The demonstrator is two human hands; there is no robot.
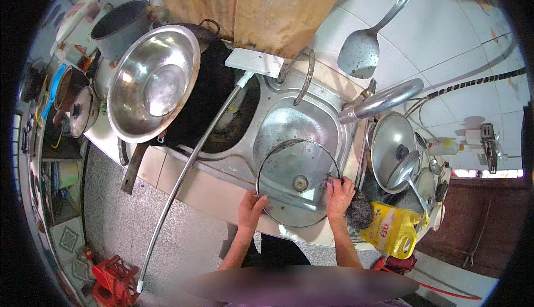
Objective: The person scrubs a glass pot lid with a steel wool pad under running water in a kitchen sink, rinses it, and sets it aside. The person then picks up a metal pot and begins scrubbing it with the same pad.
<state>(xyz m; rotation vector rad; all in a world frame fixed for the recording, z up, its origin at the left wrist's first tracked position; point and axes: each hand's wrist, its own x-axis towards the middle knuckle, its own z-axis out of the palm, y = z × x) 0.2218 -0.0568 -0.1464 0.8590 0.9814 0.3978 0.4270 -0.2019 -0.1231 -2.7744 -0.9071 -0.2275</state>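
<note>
A round glass pot lid (pixel 278 176) with a thin metal rim is held tilted over the right basin of the steel sink (pixel 317 118). The basin's drain shows through the glass. My left hand (pixel 252 211) is closed on the lid's near left rim. At the right rim, my right hand (pixel 339 197) has its fingers bent around a small grey bunched thing that looks like a steel wool pad (pixel 330 182), pressed against the lid. Just right of that hand lies a dark, frizzy scouring ball (pixel 360 211), beside a yellow jug (pixel 392 229).
A large steel bowl (pixel 153 84) rests on dark cookware left of the sink. A pole (pixel 186 168) with a flat white head slants across the left basin. The faucet (pixel 384 100) reaches in from the right; another lid (pixel 392 145) and a ladle (pixel 406 173) stand nearby.
</note>
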